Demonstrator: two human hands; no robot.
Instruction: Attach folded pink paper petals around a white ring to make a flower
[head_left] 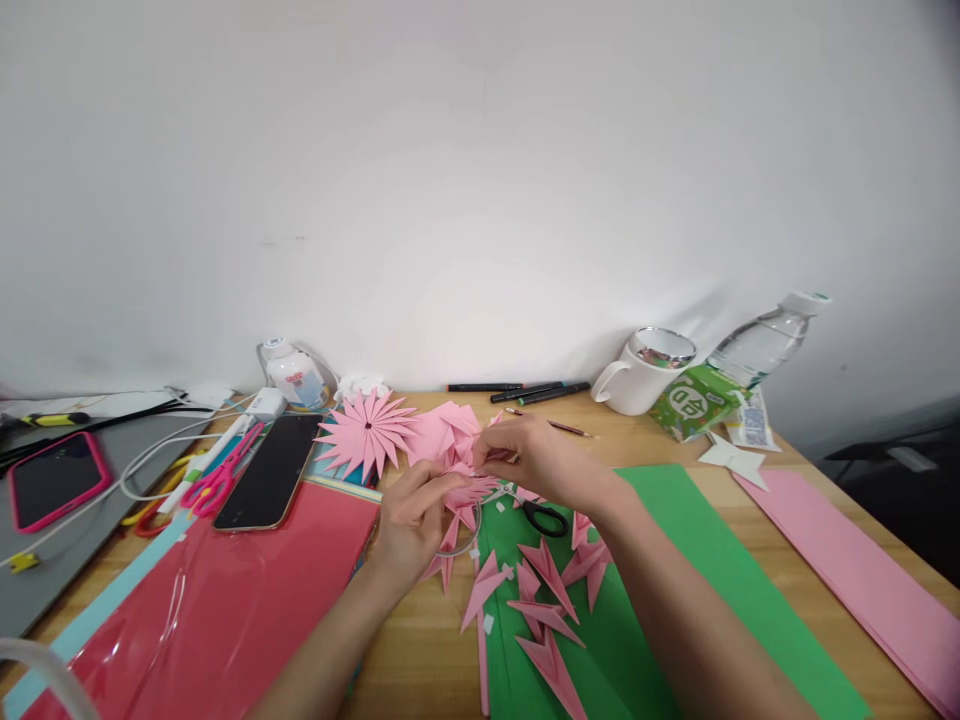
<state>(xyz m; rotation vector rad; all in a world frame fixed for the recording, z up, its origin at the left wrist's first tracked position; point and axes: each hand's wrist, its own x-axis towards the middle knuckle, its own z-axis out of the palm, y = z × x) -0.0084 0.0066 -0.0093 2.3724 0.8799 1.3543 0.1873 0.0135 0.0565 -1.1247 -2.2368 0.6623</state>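
Observation:
My left hand (415, 512) and my right hand (525, 455) meet over the middle of the wooden table (420, 650), both pinched on a half-built pink paper flower (466, 490) made of pointed folded pieces. A finished pink paper flower (367, 432) lies flat just behind and to the left. Several loose pink folded points (544, 600) lie on a green paper sheet (675, 580) below my hands. Black-handled scissors (544, 518) rest on the green sheet right under my right wrist.
Red paper sheet (225, 600) and a black phone (270, 470) sit left, with pink scissors (221, 475) and a pink-cased phone (56, 478) on a grey laptop. White mug (645, 372), water bottle (757, 345), green packet (694, 400), pens (525, 390) along the wall. Pink paper strip (847, 560) right.

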